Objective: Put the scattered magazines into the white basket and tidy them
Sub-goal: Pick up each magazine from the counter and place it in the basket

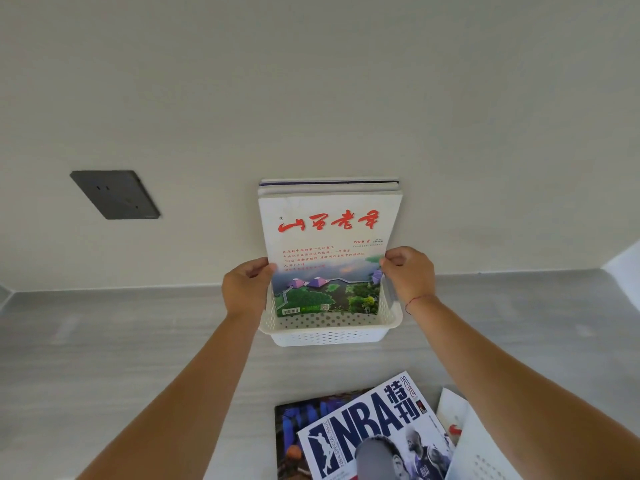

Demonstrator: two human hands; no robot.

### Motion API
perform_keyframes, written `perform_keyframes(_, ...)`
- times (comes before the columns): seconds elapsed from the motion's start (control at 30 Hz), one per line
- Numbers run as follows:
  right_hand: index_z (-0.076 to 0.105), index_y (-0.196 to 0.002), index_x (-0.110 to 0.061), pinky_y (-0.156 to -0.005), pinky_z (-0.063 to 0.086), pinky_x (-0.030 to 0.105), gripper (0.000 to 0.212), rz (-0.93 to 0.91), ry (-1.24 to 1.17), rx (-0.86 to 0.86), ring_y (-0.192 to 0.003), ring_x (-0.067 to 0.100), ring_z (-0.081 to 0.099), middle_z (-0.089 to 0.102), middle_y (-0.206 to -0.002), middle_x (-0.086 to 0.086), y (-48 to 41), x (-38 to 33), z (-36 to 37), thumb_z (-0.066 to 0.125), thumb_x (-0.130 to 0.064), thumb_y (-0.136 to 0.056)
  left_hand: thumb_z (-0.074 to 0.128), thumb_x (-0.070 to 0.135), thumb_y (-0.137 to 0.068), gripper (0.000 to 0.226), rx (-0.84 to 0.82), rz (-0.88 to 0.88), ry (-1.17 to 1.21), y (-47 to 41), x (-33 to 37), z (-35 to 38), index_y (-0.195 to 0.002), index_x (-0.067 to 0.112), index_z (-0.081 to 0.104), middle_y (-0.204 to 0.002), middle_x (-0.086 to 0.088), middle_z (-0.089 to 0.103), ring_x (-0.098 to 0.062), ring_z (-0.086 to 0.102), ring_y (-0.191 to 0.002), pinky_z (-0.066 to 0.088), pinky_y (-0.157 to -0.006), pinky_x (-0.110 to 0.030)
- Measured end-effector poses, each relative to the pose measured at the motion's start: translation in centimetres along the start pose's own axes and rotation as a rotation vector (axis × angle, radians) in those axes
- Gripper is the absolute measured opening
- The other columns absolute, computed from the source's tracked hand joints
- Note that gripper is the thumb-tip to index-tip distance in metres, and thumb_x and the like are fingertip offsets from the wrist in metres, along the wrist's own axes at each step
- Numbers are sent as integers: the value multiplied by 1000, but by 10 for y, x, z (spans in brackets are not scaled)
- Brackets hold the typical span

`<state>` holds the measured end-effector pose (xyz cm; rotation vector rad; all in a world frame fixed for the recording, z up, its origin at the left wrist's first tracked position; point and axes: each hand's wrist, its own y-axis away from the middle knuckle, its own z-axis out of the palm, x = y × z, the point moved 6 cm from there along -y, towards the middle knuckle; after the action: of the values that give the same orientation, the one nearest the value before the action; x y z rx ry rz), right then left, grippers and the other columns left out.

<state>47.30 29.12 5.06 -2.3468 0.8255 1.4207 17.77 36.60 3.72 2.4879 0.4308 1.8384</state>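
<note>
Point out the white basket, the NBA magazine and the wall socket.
white basket [329,336]: head view, perforated front wall.
NBA magazine [369,422]: head view, blue title letters on cover.
wall socket [116,195]: head view, middle of dark plate.

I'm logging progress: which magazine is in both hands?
The white magazine with red calligraphy, standing in the basket, its sides pinched by the left hand and right hand. The NBA magazine lies untouched nearer the camera.

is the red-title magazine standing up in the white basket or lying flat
Standing up: the red-title magazine has its bottom edge inside the white basket; left hand and right hand pinch its sides.
</note>
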Motion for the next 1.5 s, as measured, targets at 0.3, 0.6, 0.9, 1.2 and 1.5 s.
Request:
perform_keyframes(0.3,60,-112,-13,-83,44,27,34,41,19,-25,-97,14,57,61,-108,-2,33,17,-27,67,-25,-81,72,26,-78,16,-43,-35,35,27,-15,-14,-93,21,66,-96,-2,70,-16,64,-81,49,-72,-26)
perform_keyframes(0.6,63,-108,-12,-91,48,44,34,333,194,138,-106,28,57,58,-116,11,173,158,-143,72,-24,-77,63,30,-85,14,-149,31,-106,155,-54,8,-98,24,62,-84,12,63,-4,58,-76,40,-58,-17)
perform_keyframes(0.9,47,-131,-5,-101,42,53,64,637,113,307,-116,40,51,51,-131,21,288,245,-198,75,-24,-77,59,31,-88,36,-810,-194,-384,306,-113,129,-118,11,57,-101,1,62,-15,60,-91,52,-72,-27)
perform_keyframes(1.2,40,-134,-6,-101,44,52,67,591,-192,242,-122,34,49,48,-136,14,289,245,-182,73,-21,-78,58,29,-89,40,-848,18,-488,320,-92,159,-127,20,52,-119,-6,56,-25,58,-106,55,-85,-43)
perform_keyframes(1.5,48,-121,-13,-91,52,40,48,446,-258,236,-112,25,57,59,-121,4,289,232,-182,72,-13,-79,53,11,-91,23,-933,66,-298,323,-68,152,-112,18,61,-112,1,66,-15,61,-98,51,-68,-18)
